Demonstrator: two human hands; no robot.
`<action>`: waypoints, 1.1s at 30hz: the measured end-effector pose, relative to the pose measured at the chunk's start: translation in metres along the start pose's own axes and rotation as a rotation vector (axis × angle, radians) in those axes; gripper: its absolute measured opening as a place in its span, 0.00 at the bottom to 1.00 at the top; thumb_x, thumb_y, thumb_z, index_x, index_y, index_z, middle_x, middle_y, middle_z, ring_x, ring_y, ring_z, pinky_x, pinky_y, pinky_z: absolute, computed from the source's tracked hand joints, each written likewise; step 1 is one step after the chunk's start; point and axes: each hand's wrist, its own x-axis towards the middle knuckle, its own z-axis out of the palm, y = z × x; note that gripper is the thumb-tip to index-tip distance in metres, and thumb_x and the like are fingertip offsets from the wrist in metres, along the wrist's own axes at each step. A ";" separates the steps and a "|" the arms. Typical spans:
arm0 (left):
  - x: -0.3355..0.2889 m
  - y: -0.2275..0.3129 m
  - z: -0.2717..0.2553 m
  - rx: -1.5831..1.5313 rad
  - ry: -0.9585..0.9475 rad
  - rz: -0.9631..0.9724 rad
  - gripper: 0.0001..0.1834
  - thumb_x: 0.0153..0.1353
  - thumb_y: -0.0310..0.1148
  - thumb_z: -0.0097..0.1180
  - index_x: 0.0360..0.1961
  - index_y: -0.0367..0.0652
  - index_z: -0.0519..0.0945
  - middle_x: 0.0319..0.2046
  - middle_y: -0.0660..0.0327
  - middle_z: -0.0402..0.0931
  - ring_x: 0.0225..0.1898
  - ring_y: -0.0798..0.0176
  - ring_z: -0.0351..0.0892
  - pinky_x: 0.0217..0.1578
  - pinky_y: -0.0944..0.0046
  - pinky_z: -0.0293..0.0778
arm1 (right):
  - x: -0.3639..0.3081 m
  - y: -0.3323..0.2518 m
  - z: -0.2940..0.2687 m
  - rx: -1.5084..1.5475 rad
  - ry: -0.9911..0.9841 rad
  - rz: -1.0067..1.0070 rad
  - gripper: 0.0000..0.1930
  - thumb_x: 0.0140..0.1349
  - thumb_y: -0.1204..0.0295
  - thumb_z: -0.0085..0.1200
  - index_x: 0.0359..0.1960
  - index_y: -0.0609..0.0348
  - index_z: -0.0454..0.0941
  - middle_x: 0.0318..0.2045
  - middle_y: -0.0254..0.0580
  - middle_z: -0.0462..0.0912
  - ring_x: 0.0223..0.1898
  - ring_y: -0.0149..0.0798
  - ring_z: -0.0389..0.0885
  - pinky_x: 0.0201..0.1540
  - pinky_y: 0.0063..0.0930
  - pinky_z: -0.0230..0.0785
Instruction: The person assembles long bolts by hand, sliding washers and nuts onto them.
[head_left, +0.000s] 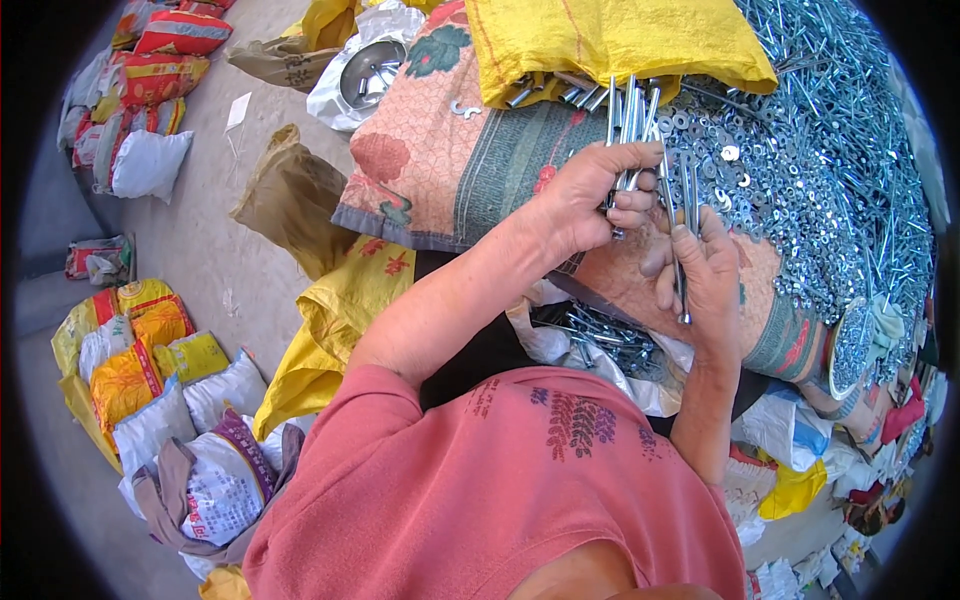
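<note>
My left hand (pixel 590 195) is closed round a bundle of long shiny metal bolts (pixel 626 115), their ends sticking up above the thumb. Close beside it, my right hand (pixel 708 270) grips a few more long bolts (pixel 690 190), held roughly upright between thumb and fingers. One of these reaches down past the thumb, with a thicker lower end. Both hands are over a patterned quilt (pixel 420 150). Just beyond them lie loose washers and nuts (pixel 730 155), next to a large heap of long bolts (pixel 840 110).
A yellow woven sack (pixel 620 40) lies at the far side, with metal tubes at its mouth. A metal bowl (pixel 350 80) of metal parts stands left of the quilt. Filled sacks (pixel 190 370) crowd the left floor. More bolts (pixel 610 335) lie close to my body.
</note>
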 end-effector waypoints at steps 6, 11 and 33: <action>-0.003 -0.004 0.007 0.299 0.145 0.217 0.06 0.55 0.27 0.56 0.29 0.40 0.71 0.19 0.66 0.67 0.12 0.77 0.60 0.08 0.77 0.51 | 0.000 -0.007 0.000 0.063 -0.028 0.103 0.10 0.67 0.66 0.42 0.41 0.61 0.66 0.21 0.42 0.78 0.09 0.21 0.67 0.09 0.09 0.52; -0.008 -0.007 0.010 0.529 0.228 0.351 0.08 0.53 0.29 0.58 0.30 0.40 0.71 0.19 0.66 0.69 0.11 0.77 0.61 0.08 0.76 0.52 | 0.008 -0.011 -0.001 -0.037 -0.049 0.091 0.10 0.67 0.67 0.42 0.41 0.61 0.67 0.22 0.39 0.77 0.11 0.20 0.67 0.09 0.10 0.51; -0.001 -0.030 0.024 0.256 0.196 0.279 0.08 0.54 0.28 0.53 0.33 0.37 0.71 0.26 0.55 0.76 0.19 0.67 0.76 0.07 0.76 0.60 | 0.020 -0.015 0.008 -0.084 0.587 -0.715 0.12 0.69 0.68 0.36 0.40 0.65 0.69 0.16 0.30 0.67 0.17 0.22 0.63 0.21 0.15 0.56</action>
